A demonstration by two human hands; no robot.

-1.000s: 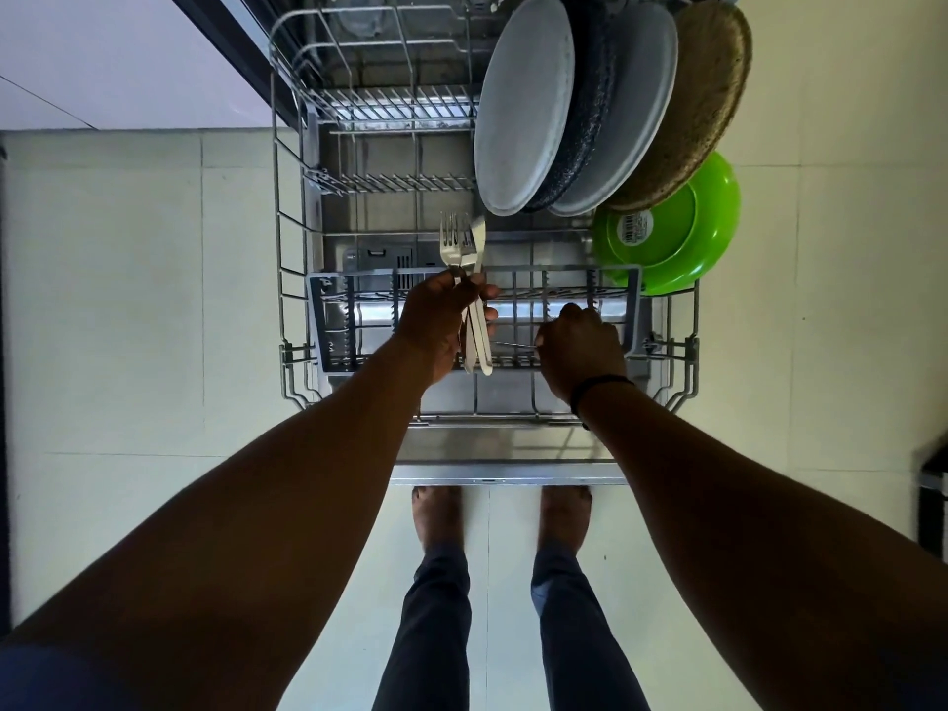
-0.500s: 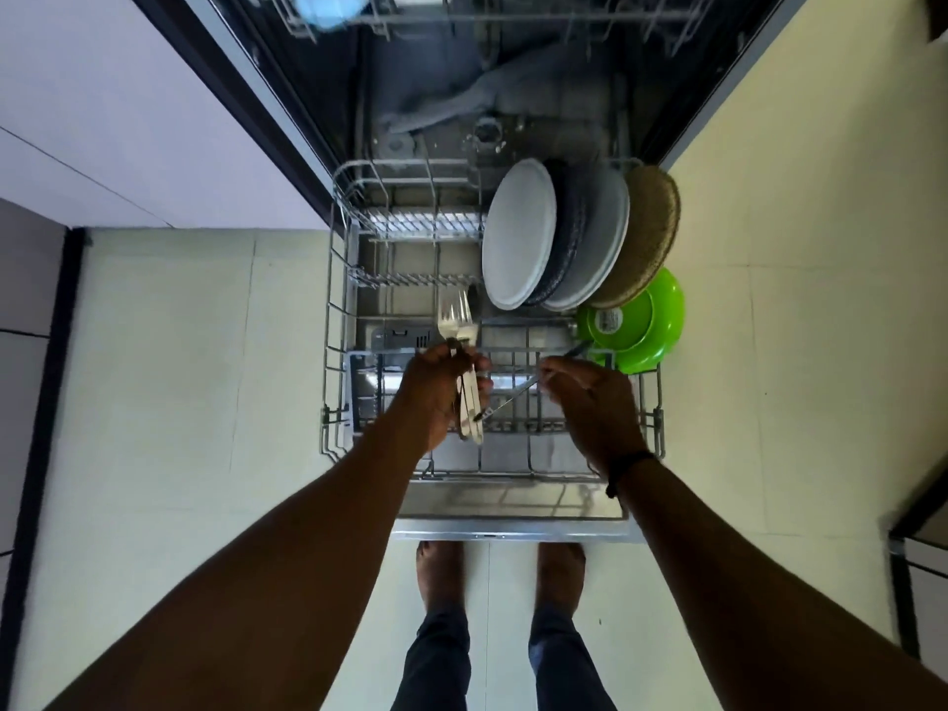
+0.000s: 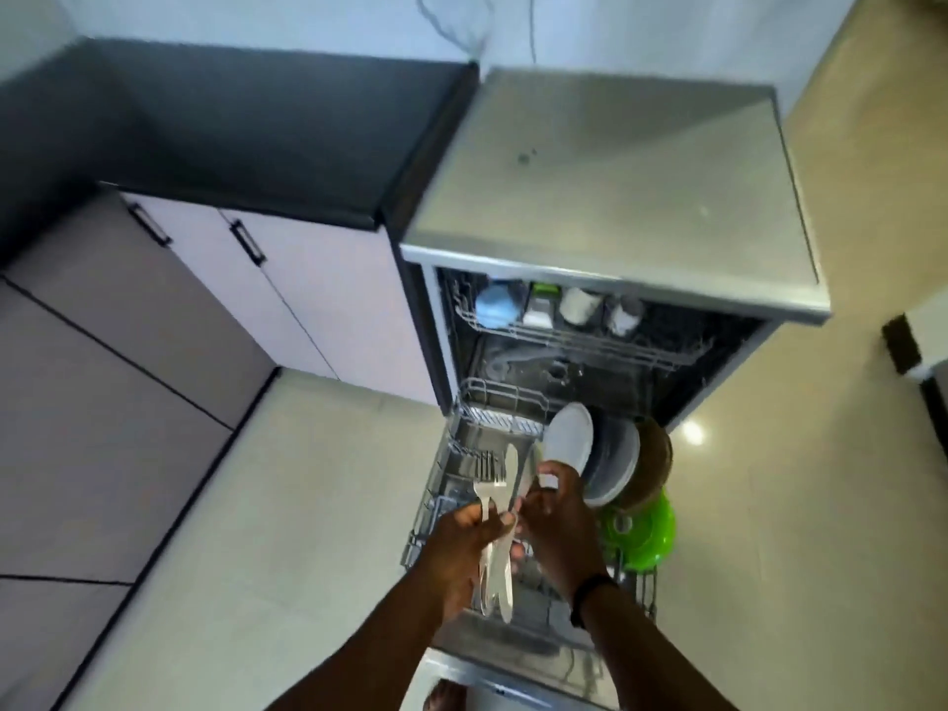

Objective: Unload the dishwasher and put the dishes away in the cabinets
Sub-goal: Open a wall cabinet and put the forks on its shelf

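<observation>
My left hand (image 3: 461,546) grips a bundle of pale cutlery (image 3: 496,572), forks and knives, held upright above the pulled-out lower rack (image 3: 441,484). My right hand (image 3: 556,520) pinches a knife (image 3: 523,477) and holds it against that bundle. Behind the hands, several plates (image 3: 567,438) stand on edge in the rack, with a brown plate (image 3: 654,454) and a green bowl (image 3: 641,531) at the right. The dishwasher (image 3: 615,187) stands open; its upper rack holds a blue bowl (image 3: 495,305) and cups (image 3: 579,305).
A dark countertop (image 3: 246,125) runs left of the dishwasher above pale cabinet doors (image 3: 287,300) with black handles. Pale tiled floor (image 3: 282,505) lies at the left and right. A dark object (image 3: 918,351) stands at the right edge.
My head has lifted, so the whole dishwasher and countertop are now in view. My right hand has carried the knife from the cutlery basket to the bundle in my left hand.
</observation>
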